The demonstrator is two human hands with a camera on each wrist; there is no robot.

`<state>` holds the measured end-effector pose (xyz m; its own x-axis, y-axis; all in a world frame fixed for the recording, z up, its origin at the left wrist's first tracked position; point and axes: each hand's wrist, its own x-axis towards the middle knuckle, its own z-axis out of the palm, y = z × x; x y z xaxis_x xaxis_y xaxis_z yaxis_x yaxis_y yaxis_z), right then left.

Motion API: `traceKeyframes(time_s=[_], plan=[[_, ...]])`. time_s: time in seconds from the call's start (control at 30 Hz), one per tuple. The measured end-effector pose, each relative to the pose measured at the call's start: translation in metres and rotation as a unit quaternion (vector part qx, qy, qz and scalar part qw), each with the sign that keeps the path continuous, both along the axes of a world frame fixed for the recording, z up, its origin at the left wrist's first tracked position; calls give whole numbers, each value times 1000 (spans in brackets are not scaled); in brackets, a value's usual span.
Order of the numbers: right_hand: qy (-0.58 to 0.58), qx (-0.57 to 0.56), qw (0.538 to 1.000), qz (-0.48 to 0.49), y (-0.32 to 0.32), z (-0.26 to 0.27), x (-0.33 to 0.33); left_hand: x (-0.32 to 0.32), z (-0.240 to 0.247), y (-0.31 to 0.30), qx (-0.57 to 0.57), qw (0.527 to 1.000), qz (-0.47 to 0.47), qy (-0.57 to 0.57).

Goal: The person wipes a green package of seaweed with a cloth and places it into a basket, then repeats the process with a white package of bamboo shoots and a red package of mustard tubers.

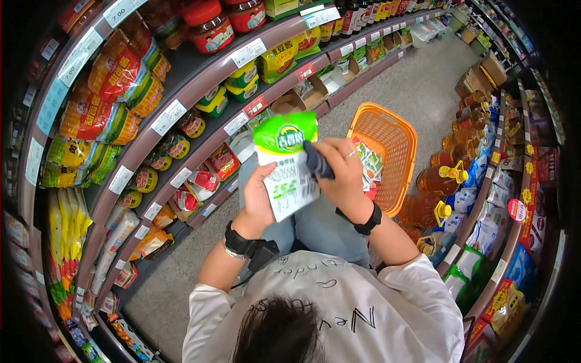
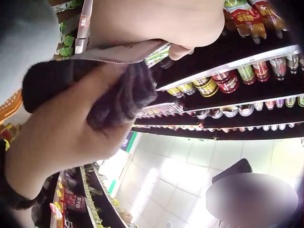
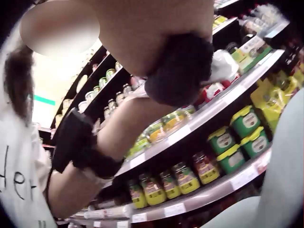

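Observation:
A green and white pouch (image 1: 290, 181) is held upright over the person's lap. The left hand (image 1: 257, 196) grips its left edge, thumb on the printed face. At the pouch's right side, the right hand (image 1: 342, 172) holds a bunched dark cloth (image 1: 318, 162) against it. From the left wrist, the right hand (image 2: 71, 123) has its fingers around the dark cloth (image 2: 128, 95), close beside the left hand (image 2: 161, 19) and the pouch's edge. In the right wrist view the dark cloth (image 3: 180, 71) hides most of the pouch.
An orange basket (image 1: 393, 151) with several small packets (image 1: 369, 163) stands on the floor beyond the right hand. Shelves of jars and bags (image 1: 115, 121) curve along the left. Oil bottles (image 1: 442, 178) and more shelving line the right. Cardboard boxes (image 1: 484, 75) stand farther down the aisle.

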<state>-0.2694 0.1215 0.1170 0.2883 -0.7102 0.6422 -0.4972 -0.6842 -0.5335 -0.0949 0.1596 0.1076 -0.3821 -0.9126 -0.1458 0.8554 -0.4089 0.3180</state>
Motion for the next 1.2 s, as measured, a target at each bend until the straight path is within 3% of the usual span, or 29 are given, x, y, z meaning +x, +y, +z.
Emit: traceKeyframes(time_s=[0.03,0.07,0.1,0.17,0.23,0.33,0.43,0.47,0.57,0.63,0.7,0.77,0.83,0.87,0.97,1.03,1.1,1.2], plan=[[-7,-6,999,-31,-5,2,0,-4,5,5,44,997,-2,-58],[-1,-11,1000,15,-2,0,2,-3,-12,6,-3,999,-29,-33],[6,-15,998,62,5,-3,7,-6,-20,4,-50,996,-47,61],[21,36,985,169,26,0,15,-14,2,6,7,990,16,-138],[56,5,985,162,17,-3,11,-7,-2,6,-7,992,-35,-120],[18,-18,1000,0,-11,3,-4,-9,1,10,14,986,-86,-140],[23,-26,998,54,1,1,3,-9,-10,7,10,988,-116,-103],[17,-5,995,103,15,-1,8,-15,-5,6,32,989,-65,-131],[9,26,984,178,31,-8,10,-11,-2,7,25,988,-47,-145],[28,35,993,105,18,-8,-2,-8,-17,5,-21,998,-52,-16],[20,11,1000,-13,2,-11,-11,-11,2,7,24,992,-49,-111],[27,9,999,42,9,-9,-8,-6,-16,3,-20,997,-68,-16],[-2,38,990,136,33,-8,6,-18,7,-1,-11,992,11,-129],[-11,63,977,202,40,-11,10,-14,5,-2,-6,993,6,-119],[-6,21,993,116,27,-15,0,-14,8,-1,-16,992,50,-117],[3,20,999,-27,10,-15,-10,-3,4,0,-32,999,1,-44],[-2,26,1000,-18,10,-10,-11,1,5,-2,-32,999,11,-38],[13,47,989,142,35,-12,4,-5,10,-7,-22,995,70,-63]])
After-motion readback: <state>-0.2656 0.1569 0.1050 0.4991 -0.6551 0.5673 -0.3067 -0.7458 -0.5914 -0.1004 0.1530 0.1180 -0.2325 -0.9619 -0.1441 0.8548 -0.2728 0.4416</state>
